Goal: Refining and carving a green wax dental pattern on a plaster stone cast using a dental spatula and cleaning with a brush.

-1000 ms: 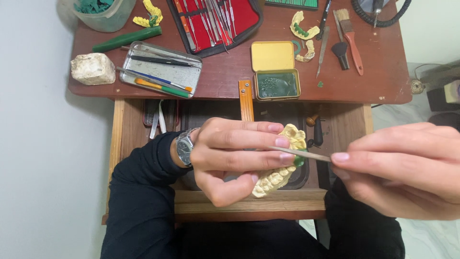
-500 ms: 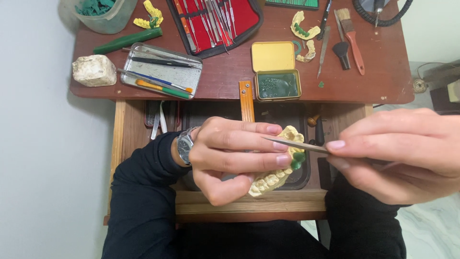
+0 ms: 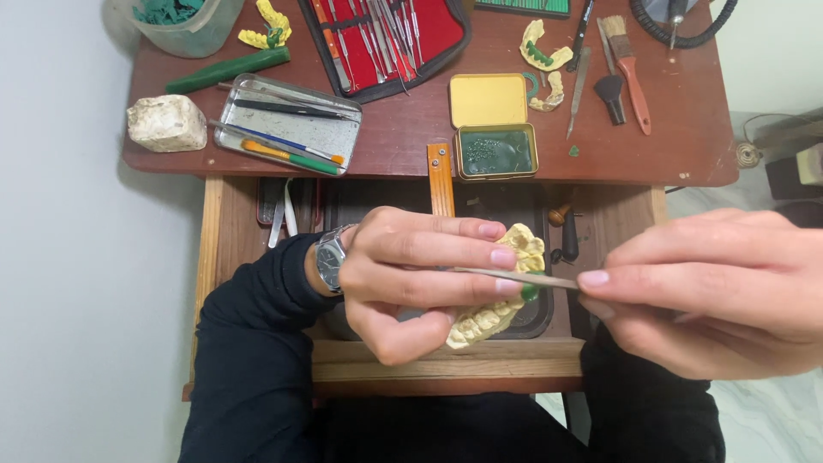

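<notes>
Head view: dark red-brown worktop [image 3: 411, 141] against a pale wall, open wooden drawer below it, person's dark-clothed lap under that.

Left hand [image 3: 411, 279], wristwatch [image 3: 330, 257] on the wrist, grips a yellowish plaster dental cast [image 3: 501, 309]. Fingers clenched round it, thumb underneath, fingertips over the top. The cast sits over the drawer, well clear of the worktop.

Right hand [image 3: 711, 291] pinches a thin metal wax instrument [image 3: 514, 276] near its back end, fingers closed on the shaft. The tip lies across the left fingertips, and a small blob of green wax [image 3: 530, 292] sits at the cast just below it.

Handling, my read: the cast is rigid, light-to-moderate and brittle, so teeth and thin edges would chip. Hold it by the base and flanks, not the tooth row. The surface looks chalky, so grip should be fine. The instrument is stiff, slim and smooth; pinch it like a pen. The wax is soft and smears.

On the worktop: open yellow tin with green wax [image 3: 495, 150], metal tray of tools [image 3: 287, 133], red instrument roll [image 3: 386, 39], more casts [image 3: 542, 47], brush with orange handle [image 3: 630, 73], a whitish stone block [image 3: 167, 123].
</notes>
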